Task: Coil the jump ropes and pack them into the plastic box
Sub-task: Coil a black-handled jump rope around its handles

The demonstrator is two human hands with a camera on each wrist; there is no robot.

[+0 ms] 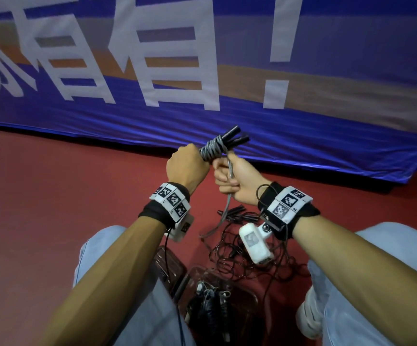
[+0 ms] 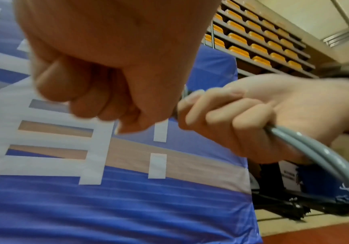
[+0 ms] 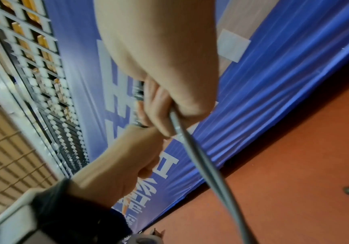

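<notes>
A grey jump rope (image 1: 213, 147) with two black handles (image 1: 234, 137) is wound into a tight bundle held up in front of me. My left hand (image 1: 187, 163) grips the bundle from the left. My right hand (image 1: 232, 174) grips the loose doubled tail (image 1: 227, 206) just below it; that grey tail (image 2: 315, 148) runs down from the fist (image 3: 200, 158) toward the floor. The clear plastic box (image 1: 247, 295) stands between my knees and holds coiled ropes (image 1: 211, 308). Thin dark ropes (image 1: 252, 255) lie tangled on the floor above the box.
The box's clear lid (image 1: 167, 265) lies left of the box. A blue banner (image 1: 202, 116) hangs along the far edge of the red floor (image 1: 52, 196). My knees (image 1: 377, 270) flank the box. Orange stadium seats (image 2: 259, 46) rise behind the banner.
</notes>
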